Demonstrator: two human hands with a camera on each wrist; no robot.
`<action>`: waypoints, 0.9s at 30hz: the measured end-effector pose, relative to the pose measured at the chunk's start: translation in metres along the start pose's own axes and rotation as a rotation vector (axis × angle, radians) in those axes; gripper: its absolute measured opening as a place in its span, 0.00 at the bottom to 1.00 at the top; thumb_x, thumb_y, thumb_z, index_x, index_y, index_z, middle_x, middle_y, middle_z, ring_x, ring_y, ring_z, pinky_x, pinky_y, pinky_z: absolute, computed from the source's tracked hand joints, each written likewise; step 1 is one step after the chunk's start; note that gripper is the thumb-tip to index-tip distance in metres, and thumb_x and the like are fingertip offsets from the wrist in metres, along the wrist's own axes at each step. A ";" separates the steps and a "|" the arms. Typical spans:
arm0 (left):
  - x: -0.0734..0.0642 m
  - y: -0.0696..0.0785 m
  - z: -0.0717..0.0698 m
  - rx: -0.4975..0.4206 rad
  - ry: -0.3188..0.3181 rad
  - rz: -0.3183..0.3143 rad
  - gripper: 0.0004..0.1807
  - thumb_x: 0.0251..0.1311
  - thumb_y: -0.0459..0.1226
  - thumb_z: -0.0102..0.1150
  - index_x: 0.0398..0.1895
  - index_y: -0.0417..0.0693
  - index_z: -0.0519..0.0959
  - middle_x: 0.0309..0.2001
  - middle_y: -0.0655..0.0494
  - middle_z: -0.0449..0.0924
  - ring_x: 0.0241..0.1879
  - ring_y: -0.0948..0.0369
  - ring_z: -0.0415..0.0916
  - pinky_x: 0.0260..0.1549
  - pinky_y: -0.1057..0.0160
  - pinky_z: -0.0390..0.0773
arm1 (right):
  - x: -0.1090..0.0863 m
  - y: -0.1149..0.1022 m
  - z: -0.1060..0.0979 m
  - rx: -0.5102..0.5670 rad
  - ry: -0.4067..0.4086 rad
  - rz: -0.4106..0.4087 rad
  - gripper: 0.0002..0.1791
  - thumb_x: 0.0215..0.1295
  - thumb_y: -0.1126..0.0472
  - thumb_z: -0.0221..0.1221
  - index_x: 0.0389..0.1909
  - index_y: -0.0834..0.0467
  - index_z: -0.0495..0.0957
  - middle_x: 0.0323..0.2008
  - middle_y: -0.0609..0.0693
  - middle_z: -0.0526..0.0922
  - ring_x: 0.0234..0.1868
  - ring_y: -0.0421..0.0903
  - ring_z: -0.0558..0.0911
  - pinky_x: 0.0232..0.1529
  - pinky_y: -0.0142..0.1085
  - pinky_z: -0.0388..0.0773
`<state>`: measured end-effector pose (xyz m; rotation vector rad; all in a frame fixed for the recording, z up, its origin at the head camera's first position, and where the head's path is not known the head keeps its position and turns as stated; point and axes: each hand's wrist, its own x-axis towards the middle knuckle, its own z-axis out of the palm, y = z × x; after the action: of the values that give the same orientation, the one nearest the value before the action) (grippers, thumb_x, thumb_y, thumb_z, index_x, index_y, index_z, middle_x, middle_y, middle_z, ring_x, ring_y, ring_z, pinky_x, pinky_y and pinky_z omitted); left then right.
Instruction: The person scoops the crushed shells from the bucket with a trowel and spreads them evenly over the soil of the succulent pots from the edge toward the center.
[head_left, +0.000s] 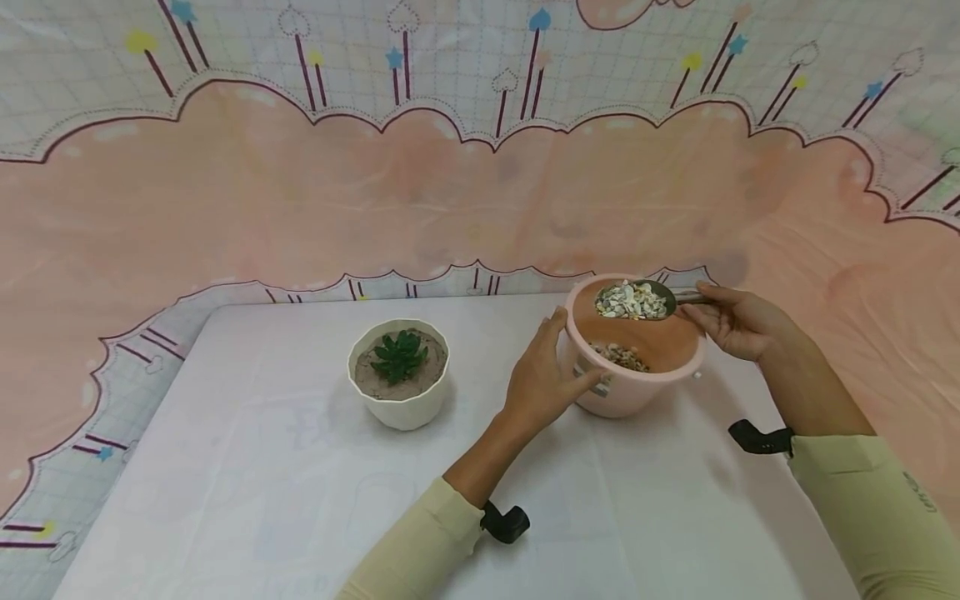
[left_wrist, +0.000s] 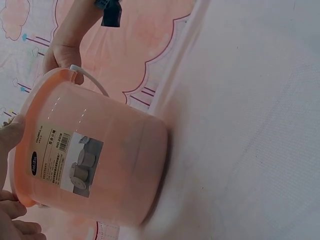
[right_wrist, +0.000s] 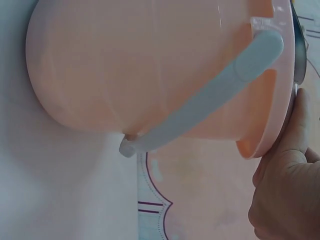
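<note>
My right hand (head_left: 738,323) pinches the handle of a metal spoon (head_left: 678,296) above the mouth of a pink plastic bucket (head_left: 637,392). Pale small stones (head_left: 632,300) heap the spoon's bowl. More gravel (head_left: 621,357) lies at the bottom of the bucket, which stands upright on the table. My left hand (head_left: 543,375) holds the bucket's left side at the rim, its thumb toward the front. A printed label (left_wrist: 67,160) shows on the bucket's wall in the left wrist view. In the right wrist view a pale handle (right_wrist: 210,100) hangs down the bucket's side.
Left of the bucket, a white faceted pot (head_left: 405,410) holds a green succulent (head_left: 400,357) in grey-brown soil. Both containers stand on a white-covered table (head_left: 285,467). A patterned pink cloth (head_left: 375,200) rises behind the table's back edge.
</note>
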<state>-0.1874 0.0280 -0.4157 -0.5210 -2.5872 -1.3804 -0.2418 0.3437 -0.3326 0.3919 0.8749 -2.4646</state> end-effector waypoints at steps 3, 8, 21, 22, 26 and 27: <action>0.000 0.001 -0.001 -0.005 0.001 -0.008 0.58 0.58 0.56 0.78 0.84 0.46 0.55 0.82 0.51 0.57 0.80 0.50 0.55 0.71 0.43 0.66 | 0.000 0.001 0.001 -0.017 -0.019 0.002 0.17 0.84 0.63 0.48 0.43 0.69 0.83 0.42 0.72 0.84 0.43 0.64 0.89 0.53 0.38 0.83; 0.000 0.004 0.000 -0.014 -0.012 -0.017 0.58 0.59 0.55 0.77 0.85 0.46 0.55 0.82 0.51 0.56 0.80 0.49 0.53 0.73 0.44 0.63 | 0.002 0.003 0.004 -0.003 -0.041 0.001 0.19 0.84 0.63 0.47 0.42 0.71 0.83 0.42 0.72 0.85 0.44 0.64 0.89 0.54 0.38 0.83; -0.013 0.008 -0.018 -0.065 0.012 -0.019 0.50 0.69 0.52 0.67 0.84 0.42 0.54 0.83 0.48 0.53 0.82 0.50 0.48 0.76 0.45 0.57 | 0.007 0.013 0.029 -0.007 -0.055 0.006 0.19 0.84 0.64 0.48 0.42 0.73 0.84 0.41 0.72 0.87 0.44 0.63 0.90 0.54 0.39 0.83; -0.015 0.009 -0.021 -0.061 0.021 -0.014 0.50 0.69 0.52 0.67 0.84 0.41 0.54 0.83 0.47 0.53 0.82 0.50 0.48 0.76 0.46 0.56 | 0.008 0.015 0.033 -0.009 -0.055 0.008 0.19 0.84 0.64 0.48 0.42 0.72 0.84 0.41 0.72 0.86 0.44 0.63 0.90 0.54 0.39 0.83; -0.024 0.013 -0.038 -0.060 0.073 0.002 0.49 0.69 0.48 0.68 0.84 0.41 0.54 0.83 0.47 0.54 0.82 0.52 0.47 0.76 0.46 0.55 | 0.013 0.025 0.049 -0.012 -0.062 0.020 0.19 0.85 0.63 0.47 0.42 0.70 0.83 0.40 0.74 0.85 0.43 0.65 0.89 0.52 0.41 0.84; -0.027 0.014 -0.043 -0.055 0.087 0.002 0.48 0.69 0.47 0.69 0.84 0.42 0.54 0.83 0.47 0.54 0.82 0.52 0.47 0.76 0.46 0.56 | 0.015 0.028 0.053 -0.011 -0.063 0.023 0.19 0.85 0.63 0.47 0.41 0.71 0.83 0.40 0.75 0.85 0.43 0.65 0.89 0.51 0.41 0.84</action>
<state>-0.1585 -0.0063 -0.3892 -0.4612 -2.4859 -1.4440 -0.2449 0.2850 -0.3137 0.3166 0.8534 -2.4363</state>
